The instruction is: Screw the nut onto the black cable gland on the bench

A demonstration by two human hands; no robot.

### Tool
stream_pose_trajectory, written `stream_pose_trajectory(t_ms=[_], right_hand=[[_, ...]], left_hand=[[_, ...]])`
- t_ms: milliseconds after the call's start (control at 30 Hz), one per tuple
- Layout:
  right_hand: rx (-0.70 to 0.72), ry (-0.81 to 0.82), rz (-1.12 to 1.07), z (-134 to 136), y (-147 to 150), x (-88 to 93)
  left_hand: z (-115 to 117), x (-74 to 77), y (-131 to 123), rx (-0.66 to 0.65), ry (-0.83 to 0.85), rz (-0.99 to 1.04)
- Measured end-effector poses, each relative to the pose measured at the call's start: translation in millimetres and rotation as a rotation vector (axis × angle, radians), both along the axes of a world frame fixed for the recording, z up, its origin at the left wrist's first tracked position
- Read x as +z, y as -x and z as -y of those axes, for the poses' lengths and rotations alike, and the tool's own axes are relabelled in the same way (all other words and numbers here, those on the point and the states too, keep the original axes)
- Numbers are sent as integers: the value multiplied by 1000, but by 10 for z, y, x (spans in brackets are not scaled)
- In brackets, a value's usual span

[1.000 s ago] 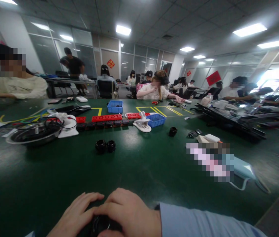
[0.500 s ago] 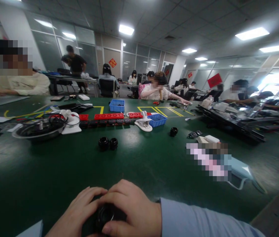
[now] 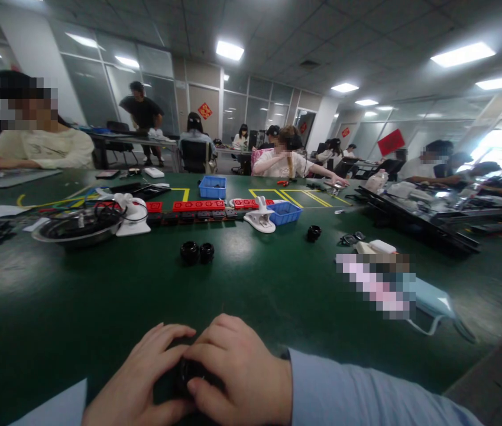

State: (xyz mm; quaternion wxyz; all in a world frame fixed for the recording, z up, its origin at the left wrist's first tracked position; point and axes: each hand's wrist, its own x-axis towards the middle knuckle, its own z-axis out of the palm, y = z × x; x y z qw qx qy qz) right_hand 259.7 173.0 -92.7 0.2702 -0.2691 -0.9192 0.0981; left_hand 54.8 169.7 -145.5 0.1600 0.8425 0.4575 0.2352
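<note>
At the near edge of the green table [image 3: 255, 296], both my hands close round a small round black part [image 3: 187, 373]. My left hand [image 3: 142, 384] cups it from the left, fingers curled over its top. My right hand [image 3: 242, 378], in a light blue sleeve, wraps it from the right, thumb pressed under it. Most of the part is hidden by my fingers. Two similar black round parts [image 3: 196, 252] stand together further out on the table, and a third one [image 3: 313, 233] sits to the right.
A metal bowl with cables [image 3: 77, 228], white clamp stands [image 3: 260, 218], red and black strips [image 3: 195, 207] and two blue bins [image 3: 282, 213] lie across the middle. A pale blue item with a cord [image 3: 432, 302] is at right. Several people sit at the far tables.
My hands stay clasped on the black part while my fingers shift slightly around it. The camera has tilted and drifted a little, so the table items appear shifted to the right.
</note>
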Motion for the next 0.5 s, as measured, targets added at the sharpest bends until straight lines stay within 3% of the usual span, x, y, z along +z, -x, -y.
stream_pose_trajectory(t_ms=[333,500], right_hand=[[88,-42,50,62,71,56],[168,-83,102,61,71,53]], left_hand=[[-51,248,-41,-71,189,-99],[-30,303,-88,-73,187,-93]])
